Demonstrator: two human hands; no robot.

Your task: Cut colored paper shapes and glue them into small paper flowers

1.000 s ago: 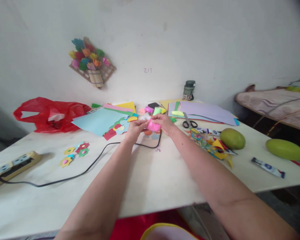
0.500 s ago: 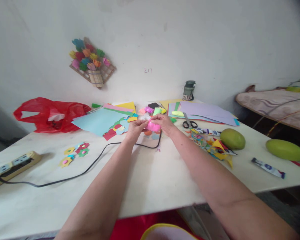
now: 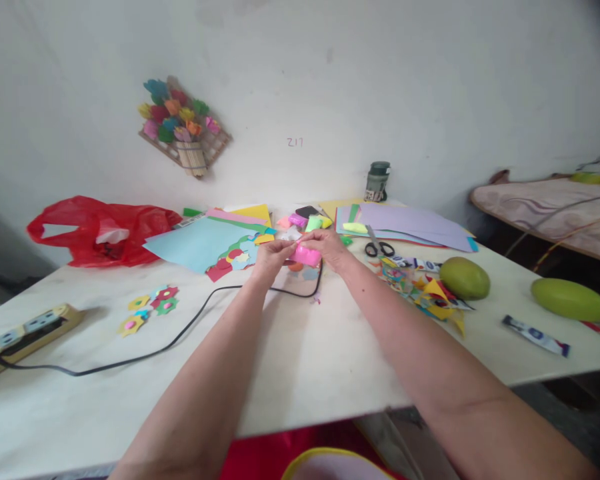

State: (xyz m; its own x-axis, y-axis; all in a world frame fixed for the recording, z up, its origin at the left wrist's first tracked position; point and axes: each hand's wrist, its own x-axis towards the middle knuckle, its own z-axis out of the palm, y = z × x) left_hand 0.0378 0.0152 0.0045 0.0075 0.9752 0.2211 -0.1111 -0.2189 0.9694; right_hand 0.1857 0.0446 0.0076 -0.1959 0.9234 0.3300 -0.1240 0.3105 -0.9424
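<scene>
Between my two hands is a bright pink packet of soft modelling clay, held above the middle of the table. My left hand pinches its left upper edge with thumb and fingers. At the upper right side, my right hand has its fingers closed on the same packet. Just behind lie several more clay packets in green, purple and other colours. Round paper pieces show partly under the pink packet. Paper flowers with pink centres lie to the left.
A black cable runs from the power strip towards my hands. Scissors, paper scraps, glue tubes and green mangoes lie right. Coloured sheets, a red bag and a bottle stand further back.
Both hands keep their hold on the pink packet and have hardly moved. The packet looks slightly flatter or turned a little. Everything else stays in place.
</scene>
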